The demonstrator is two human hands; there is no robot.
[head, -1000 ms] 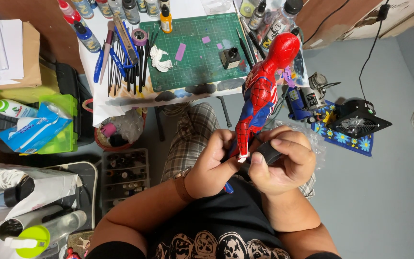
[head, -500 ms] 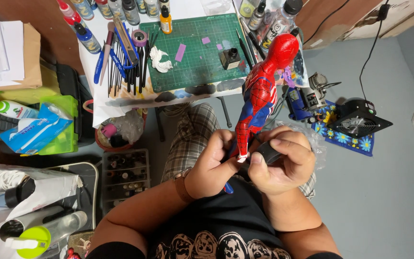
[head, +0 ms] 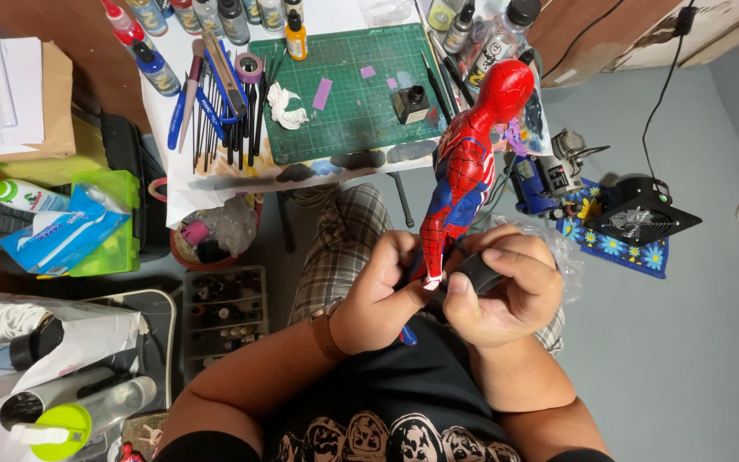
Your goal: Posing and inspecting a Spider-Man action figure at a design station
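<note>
The left hand [head: 378, 299] is curled shut around the lower legs of a red and blue action figure [head: 465, 167], holding it upright so the body and red head rise above and beyond both hands, leaning slightly toward the right. The figure's feet end sits right at the spot where the two hands meet, just above the person's lap. The right hand [head: 506, 287] is closed around a small black round piece [head: 478, 274], thumb pressing on its near edge, and this piece is held right against the bottom of the figure; whether it actually touches the foot cannot be told. The two hands touch each other at the fingertips.

Under the right hand lies a crumpled clear plastic bag [head: 558, 252], showing past the knuckles. Beyond the hands, past the figure's head, a green cutting mat [head: 344, 111] lies on a small white table, with a black ink-like bottle [head: 410, 104] on it and a row of pens and brushes [head: 224, 111] to the left-hand side. Farther out on the right-hand side, well apart from the hands, a small black fan [head: 639, 214] sits on a blue flowered cloth [head: 600, 244] on the floor.
</note>
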